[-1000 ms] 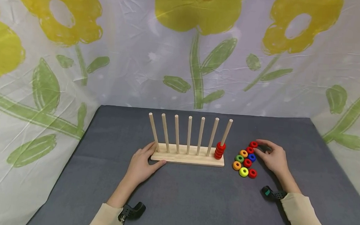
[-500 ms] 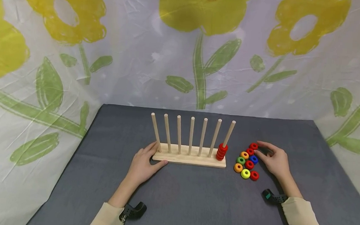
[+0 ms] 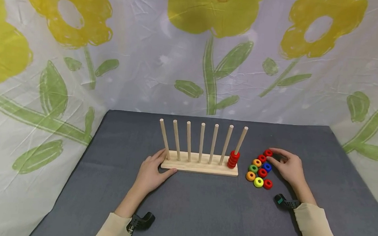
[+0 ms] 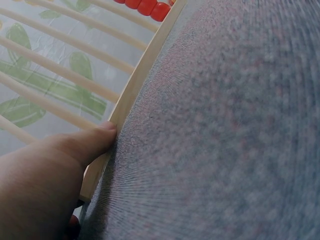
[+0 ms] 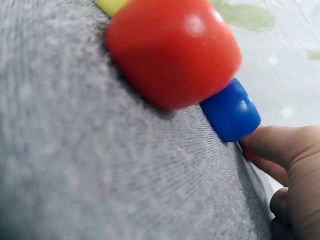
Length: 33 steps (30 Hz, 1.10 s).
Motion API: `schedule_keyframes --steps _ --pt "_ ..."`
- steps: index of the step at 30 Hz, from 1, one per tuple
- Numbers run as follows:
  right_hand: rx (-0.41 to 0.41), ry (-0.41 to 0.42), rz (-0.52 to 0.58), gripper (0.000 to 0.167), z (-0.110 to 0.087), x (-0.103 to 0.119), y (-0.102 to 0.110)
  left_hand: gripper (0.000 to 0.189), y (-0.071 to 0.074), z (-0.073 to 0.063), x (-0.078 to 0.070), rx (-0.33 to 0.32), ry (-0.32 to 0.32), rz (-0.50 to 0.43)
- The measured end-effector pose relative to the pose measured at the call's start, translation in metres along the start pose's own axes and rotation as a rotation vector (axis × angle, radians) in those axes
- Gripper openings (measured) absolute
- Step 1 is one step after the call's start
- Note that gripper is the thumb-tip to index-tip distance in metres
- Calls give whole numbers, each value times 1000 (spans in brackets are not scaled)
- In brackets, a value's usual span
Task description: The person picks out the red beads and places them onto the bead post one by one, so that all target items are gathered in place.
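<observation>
A wooden peg rack (image 3: 202, 165) with several upright pegs stands on the dark cloth. Several red beads (image 3: 233, 159) are stacked on its rightmost peg; the other pegs are bare. My left hand (image 3: 151, 171) grips the rack's left end, thumb along the front edge of the base, as the left wrist view also shows. Right of the rack lies a group of loose beads, among them a blue bead (image 3: 267, 167), a green bead (image 3: 253, 168) and a yellow bead (image 3: 258, 182). At the group's far end, my right hand (image 3: 290, 167) pinches a red bead (image 3: 268, 152) between thumb and index finger.
Orange beads (image 3: 250, 176) and more red beads (image 3: 267, 184) lie close together in the group. A dark grey cloth (image 3: 199, 212) covers the table. Behind it hangs a white curtain (image 3: 136, 82) printed with yellow flowers.
The pinched red bead has shifted slightly right, away from the red bead beside it. My left hand keeps its place on the rack. The head view has shifted a little.
</observation>
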State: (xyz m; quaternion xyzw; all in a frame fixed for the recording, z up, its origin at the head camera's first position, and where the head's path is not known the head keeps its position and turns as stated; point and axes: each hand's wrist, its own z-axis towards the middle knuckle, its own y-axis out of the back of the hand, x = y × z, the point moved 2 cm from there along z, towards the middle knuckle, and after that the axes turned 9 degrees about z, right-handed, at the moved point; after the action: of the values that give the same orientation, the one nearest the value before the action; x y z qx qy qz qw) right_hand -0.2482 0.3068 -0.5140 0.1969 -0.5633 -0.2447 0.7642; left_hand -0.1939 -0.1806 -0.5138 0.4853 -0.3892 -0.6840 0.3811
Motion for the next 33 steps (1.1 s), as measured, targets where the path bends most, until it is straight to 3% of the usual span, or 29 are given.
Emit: schedule_keyframes --steps 9,33 --pt "-3 -10 -12 36 -7 3 2 83 0 -1 -1 9 -5 8" --pt "16 -9 2 38 -3 4 3 83 0 -1 0 3 1 0"
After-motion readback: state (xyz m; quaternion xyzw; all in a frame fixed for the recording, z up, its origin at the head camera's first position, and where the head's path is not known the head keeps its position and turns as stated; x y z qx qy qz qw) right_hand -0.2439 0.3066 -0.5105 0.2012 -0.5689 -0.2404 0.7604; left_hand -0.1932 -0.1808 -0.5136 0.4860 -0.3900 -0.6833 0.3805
